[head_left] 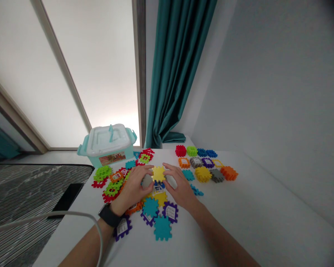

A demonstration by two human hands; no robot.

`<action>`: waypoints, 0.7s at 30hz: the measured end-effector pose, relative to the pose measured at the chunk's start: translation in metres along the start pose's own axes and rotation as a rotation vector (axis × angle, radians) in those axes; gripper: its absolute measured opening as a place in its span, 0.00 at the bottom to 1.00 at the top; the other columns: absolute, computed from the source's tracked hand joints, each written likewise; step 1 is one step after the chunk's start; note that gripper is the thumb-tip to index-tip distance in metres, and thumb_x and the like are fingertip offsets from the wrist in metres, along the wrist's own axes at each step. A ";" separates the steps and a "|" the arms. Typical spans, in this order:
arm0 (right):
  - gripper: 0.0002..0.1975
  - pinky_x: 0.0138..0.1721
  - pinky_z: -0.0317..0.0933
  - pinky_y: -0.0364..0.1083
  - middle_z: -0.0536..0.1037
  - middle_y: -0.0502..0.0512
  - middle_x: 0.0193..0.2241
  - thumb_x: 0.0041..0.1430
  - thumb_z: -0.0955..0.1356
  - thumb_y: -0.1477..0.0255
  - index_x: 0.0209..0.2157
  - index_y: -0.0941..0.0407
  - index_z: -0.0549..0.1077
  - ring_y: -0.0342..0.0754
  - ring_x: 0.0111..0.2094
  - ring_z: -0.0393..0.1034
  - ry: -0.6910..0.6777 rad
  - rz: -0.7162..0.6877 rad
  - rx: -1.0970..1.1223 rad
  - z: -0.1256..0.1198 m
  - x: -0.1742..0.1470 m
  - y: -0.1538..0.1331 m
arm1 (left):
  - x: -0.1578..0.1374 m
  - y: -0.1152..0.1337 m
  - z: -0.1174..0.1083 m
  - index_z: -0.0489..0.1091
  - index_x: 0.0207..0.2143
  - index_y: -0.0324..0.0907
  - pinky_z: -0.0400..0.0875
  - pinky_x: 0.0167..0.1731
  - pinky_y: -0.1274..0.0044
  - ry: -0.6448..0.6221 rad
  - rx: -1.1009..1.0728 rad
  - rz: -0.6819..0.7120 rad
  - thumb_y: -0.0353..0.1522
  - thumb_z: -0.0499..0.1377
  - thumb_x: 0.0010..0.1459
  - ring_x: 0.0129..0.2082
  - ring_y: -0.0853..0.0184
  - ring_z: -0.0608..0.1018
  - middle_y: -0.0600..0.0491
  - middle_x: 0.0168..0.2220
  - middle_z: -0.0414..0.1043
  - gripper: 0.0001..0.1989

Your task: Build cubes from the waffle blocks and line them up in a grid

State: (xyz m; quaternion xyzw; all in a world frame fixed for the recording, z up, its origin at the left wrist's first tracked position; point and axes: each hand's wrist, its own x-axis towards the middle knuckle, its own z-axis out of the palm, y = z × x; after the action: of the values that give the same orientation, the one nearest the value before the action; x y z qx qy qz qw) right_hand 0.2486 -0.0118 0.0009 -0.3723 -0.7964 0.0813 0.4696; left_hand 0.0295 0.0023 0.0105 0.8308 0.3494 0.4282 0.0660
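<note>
At far left, a pale cable (69, 213) enters from the frame edge, crosses a dark flat object (66, 198) at the border of the white table (69, 241), and passes out of view below. The lidded box (111, 142) follows; its label (112, 158) is too small to read. Next, a heap of toothed pieces (113, 188) runs partly beneath the left hand (136, 182), so its full extent is hidden. A purple piece (123, 227) is partly covered near the dark watch (110, 216). Centre: the left hand's grip is closed on one side of a yellow piece (158, 173), the fingertips of the right hand (180, 185) on the other; the piece is held above the heap, masking part of a blue piece (159, 188). Both forearms are cut off by the lower edge. Right: small coloured stacks (203, 174); their exact counts cannot be made out.
</note>
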 end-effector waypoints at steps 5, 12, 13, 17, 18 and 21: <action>0.09 0.56 0.65 0.57 0.74 0.60 0.54 0.62 0.66 0.76 0.44 0.51 0.70 0.54 0.57 0.68 -0.012 -0.004 0.012 -0.003 0.001 -0.001 | -0.001 -0.001 0.000 0.66 0.43 0.46 0.66 0.51 0.65 -0.021 -0.012 0.031 0.27 0.60 0.59 0.51 0.59 0.76 0.49 0.53 0.75 0.11; 0.13 0.56 0.65 0.55 0.72 0.60 0.53 0.60 0.66 0.77 0.46 0.51 0.69 0.53 0.55 0.68 0.022 0.016 0.018 -0.001 -0.002 -0.002 | -0.003 -0.005 0.002 0.68 0.52 0.44 0.69 0.51 0.64 0.011 0.060 -0.042 0.31 0.62 0.60 0.54 0.56 0.74 0.45 0.54 0.72 0.17; 0.13 0.56 0.65 0.55 0.72 0.60 0.53 0.60 0.67 0.77 0.47 0.51 0.69 0.53 0.55 0.68 0.028 0.022 0.022 0.000 -0.003 -0.003 | -0.003 -0.005 0.002 0.69 0.51 0.44 0.69 0.51 0.64 0.009 0.066 -0.048 0.31 0.62 0.60 0.53 0.56 0.74 0.46 0.52 0.72 0.16; 0.12 0.56 0.66 0.55 0.71 0.60 0.51 0.60 0.67 0.76 0.46 0.51 0.69 0.54 0.54 0.68 0.080 0.051 0.026 0.006 -0.004 -0.006 | -0.003 -0.003 0.003 0.72 0.43 0.44 0.69 0.47 0.66 -0.022 0.077 -0.054 0.32 0.58 0.64 0.48 0.59 0.75 0.48 0.47 0.74 0.06; 0.12 0.55 0.67 0.55 0.70 0.60 0.50 0.60 0.67 0.75 0.45 0.51 0.69 0.54 0.54 0.69 0.090 0.055 0.021 0.008 -0.005 -0.007 | -0.003 -0.002 0.003 0.72 0.42 0.44 0.69 0.47 0.67 -0.035 0.080 -0.055 0.32 0.57 0.65 0.48 0.59 0.75 0.48 0.46 0.74 0.05; 0.11 0.51 0.70 0.54 0.67 0.59 0.47 0.60 0.68 0.75 0.45 0.51 0.70 0.54 0.50 0.69 0.093 0.074 -0.002 0.013 -0.007 -0.007 | -0.003 0.001 0.004 0.71 0.42 0.43 0.69 0.47 0.66 -0.058 0.094 -0.062 0.31 0.56 0.65 0.46 0.59 0.75 0.48 0.45 0.74 0.06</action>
State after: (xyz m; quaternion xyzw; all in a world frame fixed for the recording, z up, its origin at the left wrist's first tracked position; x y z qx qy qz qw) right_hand 0.2361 -0.0186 -0.0071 -0.4055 -0.7593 0.0802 0.5026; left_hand 0.0316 0.0004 0.0064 0.8340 0.3924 0.3847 0.0503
